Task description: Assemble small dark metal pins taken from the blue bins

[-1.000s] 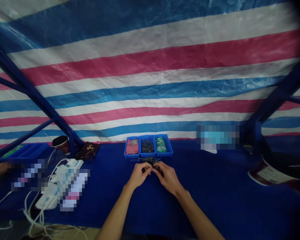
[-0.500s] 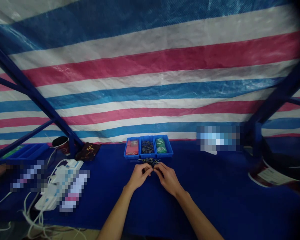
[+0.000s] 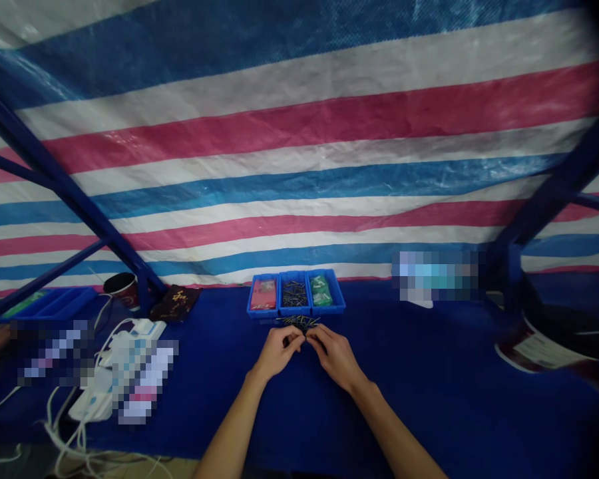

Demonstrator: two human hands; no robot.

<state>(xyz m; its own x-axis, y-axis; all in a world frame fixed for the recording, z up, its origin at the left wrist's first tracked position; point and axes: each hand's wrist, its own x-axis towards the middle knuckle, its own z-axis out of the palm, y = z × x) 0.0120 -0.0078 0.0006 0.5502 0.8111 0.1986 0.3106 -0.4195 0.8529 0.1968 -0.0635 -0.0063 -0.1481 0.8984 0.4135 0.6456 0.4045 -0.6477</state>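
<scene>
Head view: I have a cup [image 3: 126,297] on the desk [image 3: 429,399], then my left hand [image 3: 277,349] pinched closed, the heap of thin pins [image 3: 299,322] near the blue trays [image 3: 326,310], my right hand [image 3: 335,354] pinched too; what they grip, I can't tell.

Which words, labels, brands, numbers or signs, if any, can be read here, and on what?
No text can be read.
Dark packet: gold marks, too blurred.
Round container at the right: pale label, too small and blurred.
Cup at the left: pale markings, too small.
</scene>
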